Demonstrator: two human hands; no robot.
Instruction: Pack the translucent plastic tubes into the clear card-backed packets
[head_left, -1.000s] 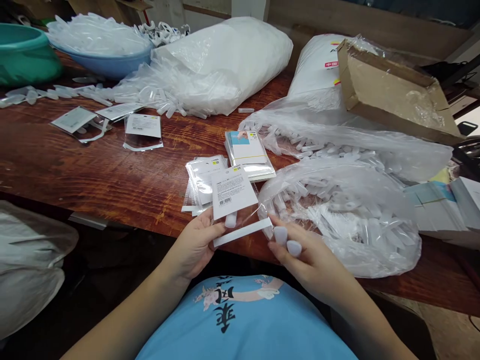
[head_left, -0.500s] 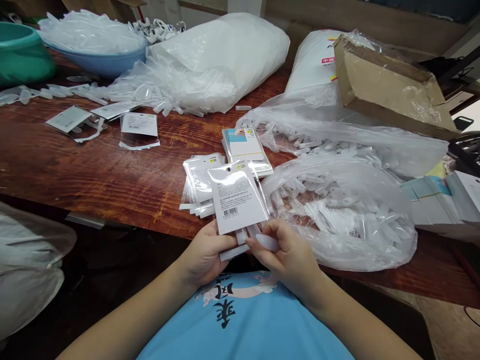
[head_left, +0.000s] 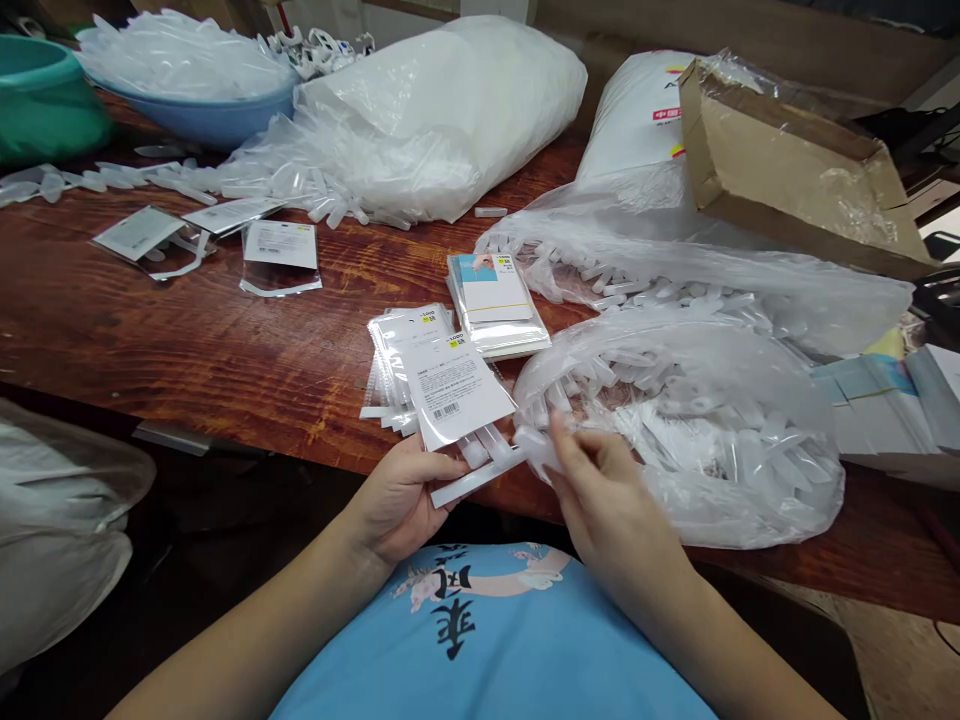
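Note:
A clear packet with a white printed card (head_left: 459, 392) is tilted in my left hand (head_left: 405, 495), whose thumb presses on its lower left edge. White translucent pieces show inside the packet below the card, near its pale bottom strip (head_left: 480, 478). My right hand (head_left: 611, 490) is closed on a frosted plastic piece (head_left: 534, 448) just right of the packet's open end. Behind the held packet lie a fan of similar packets (head_left: 397, 350) and a banded stack of cards in clear sleeves (head_left: 499, 305).
An open bag of plastic pieces (head_left: 750, 420) lies at the right, below a cardboard box (head_left: 795, 170). Three packets, one of them here (head_left: 281, 245), rest at the left. Behind stand a blue basin (head_left: 202, 115), a green basin (head_left: 45, 100) and a large white sack (head_left: 480, 100).
My right hand has moved right, away from my left hand, with the frosted piece. The held packet has tilted and shifted slightly left.

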